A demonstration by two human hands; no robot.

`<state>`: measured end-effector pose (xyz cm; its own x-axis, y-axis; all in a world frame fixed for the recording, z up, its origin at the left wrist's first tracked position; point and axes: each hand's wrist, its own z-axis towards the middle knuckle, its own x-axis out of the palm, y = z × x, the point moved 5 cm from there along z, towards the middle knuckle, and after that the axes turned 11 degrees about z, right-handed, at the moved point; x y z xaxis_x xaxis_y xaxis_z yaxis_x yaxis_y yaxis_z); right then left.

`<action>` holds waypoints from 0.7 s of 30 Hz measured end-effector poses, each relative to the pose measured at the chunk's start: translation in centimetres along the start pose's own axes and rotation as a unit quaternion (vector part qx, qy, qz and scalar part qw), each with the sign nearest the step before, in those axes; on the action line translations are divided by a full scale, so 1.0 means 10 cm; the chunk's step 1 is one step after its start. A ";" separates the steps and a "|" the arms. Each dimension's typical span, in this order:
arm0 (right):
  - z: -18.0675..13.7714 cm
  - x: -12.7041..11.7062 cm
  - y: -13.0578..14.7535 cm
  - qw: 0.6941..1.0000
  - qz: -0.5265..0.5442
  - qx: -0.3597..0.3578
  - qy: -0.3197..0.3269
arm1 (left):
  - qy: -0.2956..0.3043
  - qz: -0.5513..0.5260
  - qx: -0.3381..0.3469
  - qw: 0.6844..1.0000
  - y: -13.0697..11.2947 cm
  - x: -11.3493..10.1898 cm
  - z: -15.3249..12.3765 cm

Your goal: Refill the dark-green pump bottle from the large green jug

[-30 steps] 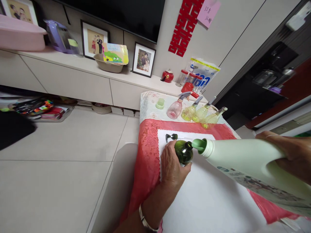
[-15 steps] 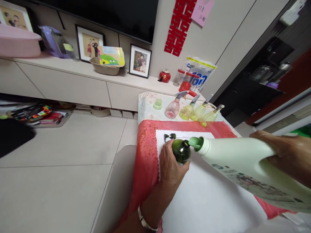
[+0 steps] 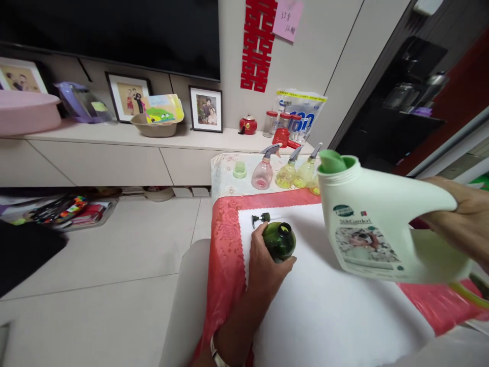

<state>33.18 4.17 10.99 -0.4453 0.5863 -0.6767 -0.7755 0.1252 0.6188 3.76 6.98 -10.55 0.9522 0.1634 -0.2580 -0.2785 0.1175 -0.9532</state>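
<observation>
My left hand (image 3: 264,262) is wrapped round a small dark green bottle (image 3: 280,240) that stands open-topped on a white mat (image 3: 324,306). Its pump head (image 3: 260,218) lies on the mat just behind it. My right hand (image 3: 460,219) grips the handle of a large pale green jug (image 3: 378,229), held in the air to the right of the bottle. The jug is nearly upright, and its green spout (image 3: 331,161) points up, away from the bottle's mouth.
A red cloth (image 3: 229,239) covers the table under the mat. At the table's far end stand a pink spray bottle (image 3: 263,172), yellow-green spray bottles (image 3: 296,171) and a small green cap (image 3: 240,169). A low cabinet (image 3: 114,153) with framed photos runs along the wall.
The jug has swung from a tipped pose, with its spout at the green bottle's mouth, up to nearly upright and away. The left hand stays on the bottle. The view has shifted.
</observation>
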 end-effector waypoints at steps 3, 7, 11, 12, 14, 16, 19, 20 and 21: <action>-0.05 0.06 -0.02 0.993 0.094 -0.012 -0.075 | 0.020 -0.011 -0.009 1.000 0.04 0.00 0.01; -0.09 0.31 -0.31 0.974 0.180 -0.007 -0.139 | 0.039 -0.003 -0.018 0.999 0.08 -0.01 0.01; -0.15 0.65 -0.65 0.955 0.242 0.001 -0.170 | 0.020 0.016 -0.008 1.000 0.05 -0.04 0.02; -0.17 0.72 -0.71 0.953 0.249 0.002 -0.172 | 0.009 0.020 -0.007 1.000 0.04 -0.06 0.02; -0.21 0.83 -0.80 0.952 0.250 0.006 -0.177 | -0.003 0.022 -0.013 1.000 0.02 -0.08 0.02; -0.24 0.90 -0.87 0.953 0.244 0.012 -0.177 | 0.002 0.014 -0.028 0.999 0.02 -0.09 0.03; -0.25 0.96 -0.96 0.957 0.240 0.030 -0.162 | 0.028 -0.017 -0.050 0.998 0.04 -0.09 0.04; -0.25 0.97 -0.99 0.957 0.240 0.035 -0.157 | 0.032 -0.030 -0.052 0.998 0.04 -0.09 0.04; -0.25 0.98 -1.01 0.957 0.239 0.039 -0.157 | 0.037 -0.041 -0.052 0.997 0.05 -0.09 0.05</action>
<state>35.52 6.68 -2.88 -0.5754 0.8015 -0.1629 -0.4754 -0.1657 0.8640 2.74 7.37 -10.71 0.9789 0.0838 -0.1863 -0.1889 0.0244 -0.9817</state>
